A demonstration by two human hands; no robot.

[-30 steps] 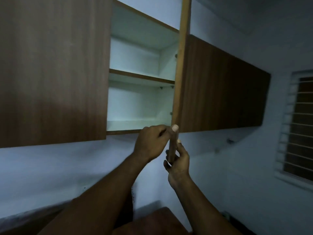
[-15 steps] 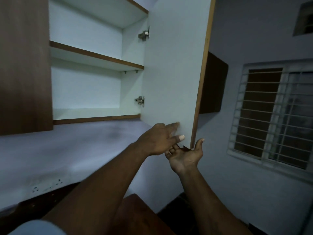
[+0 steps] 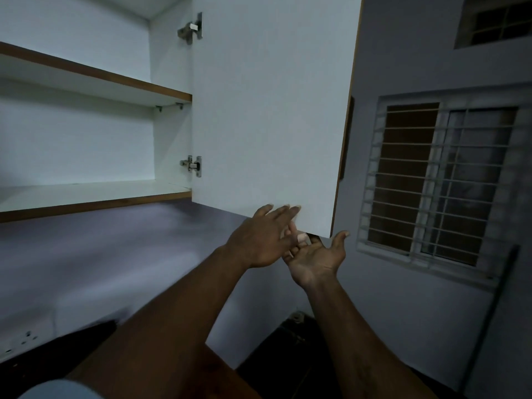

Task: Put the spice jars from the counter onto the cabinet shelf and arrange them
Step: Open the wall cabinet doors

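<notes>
The wall cabinet stands open, its white door (image 3: pixel 270 110) swung wide to the right. Inside, the lower shelf (image 3: pixel 95 194) and the upper shelf (image 3: pixel 95 79) hold nothing. My left hand (image 3: pixel 259 237) is flat with fingers spread, its fingertips touching the door's bottom edge. My right hand (image 3: pixel 316 257) is palm-up just under the door's lower corner, fingers apart, holding nothing. No spice jars are in view.
A barred window (image 3: pixel 437 182) fills the wall to the right. A wall socket (image 3: pixel 26 338) sits low at the left above a dark counter edge (image 3: pixel 57 349). A brown wooden surface (image 3: pixel 224 370) lies below my arms.
The door has swung from edge-on to fully open. Both hands have let go of its edge and opened; the view has moved closer and to the right.
</notes>
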